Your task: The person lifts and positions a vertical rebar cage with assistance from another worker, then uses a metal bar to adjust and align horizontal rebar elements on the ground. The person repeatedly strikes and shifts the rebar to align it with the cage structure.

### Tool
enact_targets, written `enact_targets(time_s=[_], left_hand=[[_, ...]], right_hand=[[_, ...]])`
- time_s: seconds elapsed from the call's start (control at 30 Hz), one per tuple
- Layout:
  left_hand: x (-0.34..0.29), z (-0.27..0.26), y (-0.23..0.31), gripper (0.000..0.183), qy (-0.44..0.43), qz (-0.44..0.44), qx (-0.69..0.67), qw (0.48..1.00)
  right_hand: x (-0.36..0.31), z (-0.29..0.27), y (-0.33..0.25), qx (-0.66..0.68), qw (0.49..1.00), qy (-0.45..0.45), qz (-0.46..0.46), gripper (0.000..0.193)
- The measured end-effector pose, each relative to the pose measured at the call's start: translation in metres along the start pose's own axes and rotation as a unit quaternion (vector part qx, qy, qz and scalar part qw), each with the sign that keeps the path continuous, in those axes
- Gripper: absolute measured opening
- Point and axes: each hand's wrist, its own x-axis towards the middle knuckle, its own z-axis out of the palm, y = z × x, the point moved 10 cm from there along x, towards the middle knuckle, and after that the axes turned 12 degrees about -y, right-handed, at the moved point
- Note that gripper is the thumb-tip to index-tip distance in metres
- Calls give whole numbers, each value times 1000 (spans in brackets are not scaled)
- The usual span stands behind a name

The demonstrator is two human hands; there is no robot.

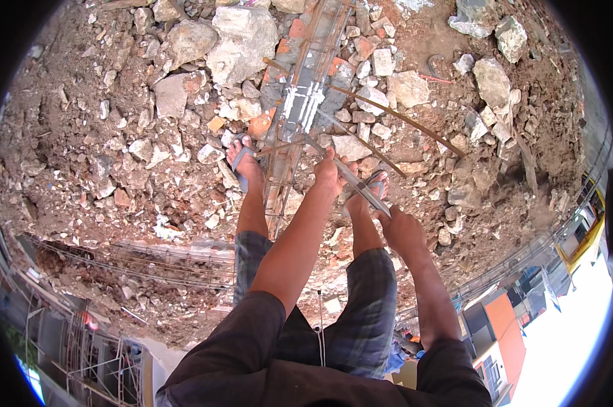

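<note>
A long grey metal bar slants from the rebar cage down to the right, and both my hands are closed on it. Around its middle part is my left hand, thumb upward. My right hand grips its lower end. The bar's far end meets the rebar cage between my feet; how it engages the steel there is too small to tell. White-coated bars cross the cage just beyond. Two rusty rods, a longer one and a shorter one, stick out from the cage to the right.
My sandalled feet stand on either side of the cage. Broken rock and loose soil surround them, with a large pale boulder at the far left. Another rebar cage lies at the near left, and scaffolding rises beyond it.
</note>
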Motion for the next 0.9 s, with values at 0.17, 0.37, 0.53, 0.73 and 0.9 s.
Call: enact_targets(time_s=[0.17, 0.37, 0.53, 0.73, 0.9], left_hand=[[-22, 33, -24, 60, 51, 7, -58, 997], [-48, 51, -71, 71, 46, -34, -122, 991], [-60, 54, -74, 71, 56, -60, -126, 989], [-59, 40, -56, 71, 20, -69, -124, 990], [-87, 44, -34, 67, -1, -99, -127, 987]], right_hand=[[24, 5, 21, -8, 997, -7, -76, 65], [40, 23, 33, 341, 882, -315, -87, 56], [22, 73, 1, 726, 419, -501, -217, 38], [7, 63, -14, 785, 429, -413, -172, 22], [-11, 63, -34, 794, 484, -354, -98, 16]])
